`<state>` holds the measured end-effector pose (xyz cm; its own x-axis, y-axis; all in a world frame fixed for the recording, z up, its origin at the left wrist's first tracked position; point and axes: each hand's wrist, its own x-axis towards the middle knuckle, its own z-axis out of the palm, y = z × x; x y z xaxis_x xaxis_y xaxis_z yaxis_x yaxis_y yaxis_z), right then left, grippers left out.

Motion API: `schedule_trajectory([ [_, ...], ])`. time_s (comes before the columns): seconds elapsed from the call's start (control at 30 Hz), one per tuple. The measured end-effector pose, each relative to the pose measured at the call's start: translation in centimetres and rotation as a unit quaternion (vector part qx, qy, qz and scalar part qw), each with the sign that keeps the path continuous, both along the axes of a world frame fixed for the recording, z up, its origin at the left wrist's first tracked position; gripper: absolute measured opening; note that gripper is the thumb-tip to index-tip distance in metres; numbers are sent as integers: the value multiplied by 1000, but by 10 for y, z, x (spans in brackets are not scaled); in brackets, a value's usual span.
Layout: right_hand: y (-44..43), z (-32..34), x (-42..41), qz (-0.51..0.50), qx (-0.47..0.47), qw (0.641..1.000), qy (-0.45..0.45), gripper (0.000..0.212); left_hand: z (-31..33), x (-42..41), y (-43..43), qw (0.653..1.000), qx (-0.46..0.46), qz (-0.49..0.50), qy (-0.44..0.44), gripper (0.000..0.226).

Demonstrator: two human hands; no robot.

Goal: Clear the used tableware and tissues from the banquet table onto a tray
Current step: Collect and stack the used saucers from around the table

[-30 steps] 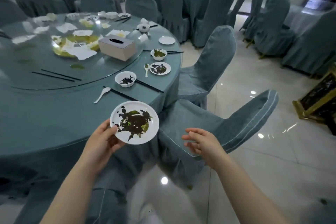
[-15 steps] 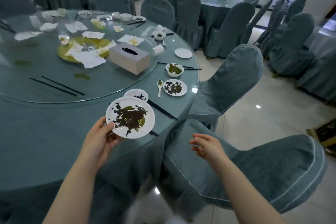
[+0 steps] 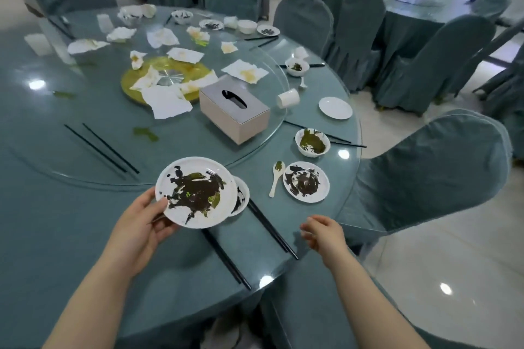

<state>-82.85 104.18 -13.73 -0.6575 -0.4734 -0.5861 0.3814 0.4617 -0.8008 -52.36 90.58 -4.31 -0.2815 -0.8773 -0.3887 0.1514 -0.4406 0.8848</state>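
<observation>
My left hand (image 3: 141, 224) grips a white plate (image 3: 195, 193) smeared with dark sauce by its left rim, held above the round table's (image 3: 71, 229) near edge. Half hidden behind the plate sits a small dirty bowl (image 3: 241, 198). My right hand (image 3: 323, 234) hovers empty, fingers loosely curled, over the table's right edge beside black chopsticks (image 3: 272, 229). Further right lie a dirty spoon (image 3: 276, 181), a second stained plate (image 3: 306, 182) and a bowl with green residue (image 3: 312, 142). Used tissues (image 3: 167, 100) litter the glass turntable. No tray is in view.
A tissue box (image 3: 235, 109) stands on the turntable (image 3: 85, 156), a tipped cup (image 3: 288, 98) at its rim. A clean saucer (image 3: 335, 108) and more bowls, plates and chopsticks ring the far side. Covered chairs (image 3: 425, 176) crowd the right edge; a second table (image 3: 419, 17) stands behind.
I have moved closer over the table. The plate in my left hand now hangs above the small bowl, and my right hand has shifted from the chair seat to the table's edge.
</observation>
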Motion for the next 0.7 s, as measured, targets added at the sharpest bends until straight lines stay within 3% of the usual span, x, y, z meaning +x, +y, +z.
schedule_trajectory([
  [0.4, -71, -47, -76, -83, 95, 991, -50, 24, -13, -30, -33, 998, 30, 55, -30, 33],
  [0.57, -63, -46, -75, -113, 62, 987, -98, 12, -14, -35, -29, 998, 35, 44, -38, 35],
  [0.7, -38, -35, -62, -115, 10, 990, -82, 10, -13, -30, -18, 999, 32, 23, -38, 34],
])
